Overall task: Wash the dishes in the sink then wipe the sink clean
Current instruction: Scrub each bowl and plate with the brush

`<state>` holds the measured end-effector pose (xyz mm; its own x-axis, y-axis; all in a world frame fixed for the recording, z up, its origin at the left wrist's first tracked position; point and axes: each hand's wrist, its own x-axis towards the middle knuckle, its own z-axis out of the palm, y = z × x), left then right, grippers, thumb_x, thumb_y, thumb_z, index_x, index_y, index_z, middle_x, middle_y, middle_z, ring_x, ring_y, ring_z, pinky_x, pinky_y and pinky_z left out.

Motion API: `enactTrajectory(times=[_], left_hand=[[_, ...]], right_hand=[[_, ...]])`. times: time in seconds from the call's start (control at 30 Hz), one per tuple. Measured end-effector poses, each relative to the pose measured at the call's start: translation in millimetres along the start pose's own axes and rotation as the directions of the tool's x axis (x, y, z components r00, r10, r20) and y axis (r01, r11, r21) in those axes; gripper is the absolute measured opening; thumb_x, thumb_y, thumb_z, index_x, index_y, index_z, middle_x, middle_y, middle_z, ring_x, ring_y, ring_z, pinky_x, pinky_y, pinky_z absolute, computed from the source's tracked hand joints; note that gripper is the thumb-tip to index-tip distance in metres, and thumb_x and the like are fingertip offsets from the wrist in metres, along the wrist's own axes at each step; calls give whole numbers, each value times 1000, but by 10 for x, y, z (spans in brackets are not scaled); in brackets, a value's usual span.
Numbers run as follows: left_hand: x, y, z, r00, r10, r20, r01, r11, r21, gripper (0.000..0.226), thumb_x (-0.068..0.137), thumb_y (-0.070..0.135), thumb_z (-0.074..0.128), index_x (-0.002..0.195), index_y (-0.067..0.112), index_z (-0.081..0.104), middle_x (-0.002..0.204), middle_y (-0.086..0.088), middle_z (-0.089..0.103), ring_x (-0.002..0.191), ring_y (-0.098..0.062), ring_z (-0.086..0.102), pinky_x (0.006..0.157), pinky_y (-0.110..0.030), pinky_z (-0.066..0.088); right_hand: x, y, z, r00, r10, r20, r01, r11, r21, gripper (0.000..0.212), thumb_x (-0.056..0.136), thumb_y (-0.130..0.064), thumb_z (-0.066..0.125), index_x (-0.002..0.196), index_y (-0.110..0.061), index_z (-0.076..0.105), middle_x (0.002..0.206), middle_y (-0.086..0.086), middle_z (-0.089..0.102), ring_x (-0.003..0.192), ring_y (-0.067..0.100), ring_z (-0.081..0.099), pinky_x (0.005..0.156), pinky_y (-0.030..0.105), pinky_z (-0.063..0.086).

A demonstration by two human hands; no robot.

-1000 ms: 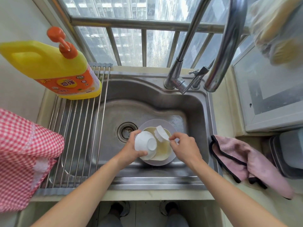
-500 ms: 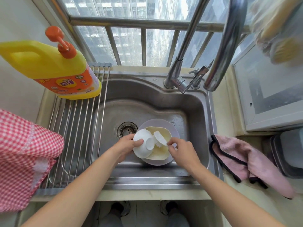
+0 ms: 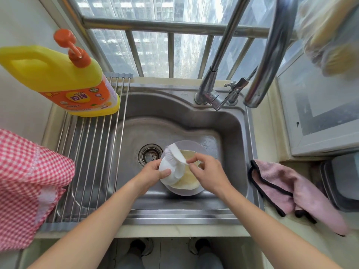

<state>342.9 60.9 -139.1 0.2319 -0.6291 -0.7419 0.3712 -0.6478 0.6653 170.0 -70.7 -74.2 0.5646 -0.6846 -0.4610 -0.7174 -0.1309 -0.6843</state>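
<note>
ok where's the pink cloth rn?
In the head view the pink cloth lies on the counter right of the sink, just beyond its right rim, beside a grey container.

White bowl (image 3: pixel 168 172) tilted over yellow dish (image 3: pixel 189 181) on grey plate (image 3: pixel 202 147), white brush (image 3: pixel 174 154) bristles against bowl, steel sink (image 3: pixel 174 117)

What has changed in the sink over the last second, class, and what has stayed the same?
The right hand has swung the white brush up and leftward, from beside the white bowl onto its upper rim, bristles now near the drain. The left hand keeps gripping the bowl, tilted over the plate. Nothing was let go; detergent bottle and pink cloth are unmoved.
</note>
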Motion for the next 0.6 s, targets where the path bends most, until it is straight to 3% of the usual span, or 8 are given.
enactTrajectory(times=[0.07, 0.2, 0.37, 0.5, 0.6], left_hand=[[10, -35, -2, 1000, 3, -2, -4, 1000, -11, 36, 92, 0, 66, 127, 8, 64, 118, -10, 73, 114, -27, 67, 100, -38, 53], [3, -48, 11, 1000, 7, -23, -7, 1000, 0, 36, 91, 2, 69, 126, 9, 64, 117, -10, 73, 115, -30, 66, 100, -41, 53], [-12, -46, 18, 1000, 27, -6, -27, 1000, 12, 36, 92, 1, 68, 127, 8, 63, 118, -10, 73, 111, -24, 68, 95, -34, 55], [-31, -39, 21, 999, 22, -30, -22, 1000, 8, 38, 91, 3, 71, 127, 12, 64, 116, -6, 73, 110, -22, 67, 88, -27, 56], [-30, -60, 3, 1000, 21, -16, -21, 1000, 15, 36, 90, 5, 72, 125, 11, 64, 116, -7, 74, 114, -27, 67, 92, -31, 56]], right_hand=[[-63, -57, 45, 998, -55, 36, 56, 998, -39, 14, 88, -29, 62, 95, -32, 73, 47, -12, 48, 50, 9, 45, 51, 22, 37], [96, 70, -60, 993, 89, -82, -92, 995, -43, 14, 88, -28, 61, 94, -30, 73, 60, -9, 55, 63, 15, 51, 62, 30, 45], [-28, -52, -17, 998, -41, 42, 44, 996, -83, 15, 89, -30, 60, 96, -32, 73, 59, -12, 49, 60, 7, 45, 60, 28, 39], [92, 81, -110, 993, 102, -54, -107, 988, -111, 13, 87, -31, 59, 90, -35, 71, 68, -7, 60, 61, 15, 54, 64, 33, 52], [49, 54, -96, 999, 36, 7, -35, 997, -65, 12, 89, -29, 61, 91, -33, 73, 61, -12, 58, 58, 8, 47, 60, 27, 45]])
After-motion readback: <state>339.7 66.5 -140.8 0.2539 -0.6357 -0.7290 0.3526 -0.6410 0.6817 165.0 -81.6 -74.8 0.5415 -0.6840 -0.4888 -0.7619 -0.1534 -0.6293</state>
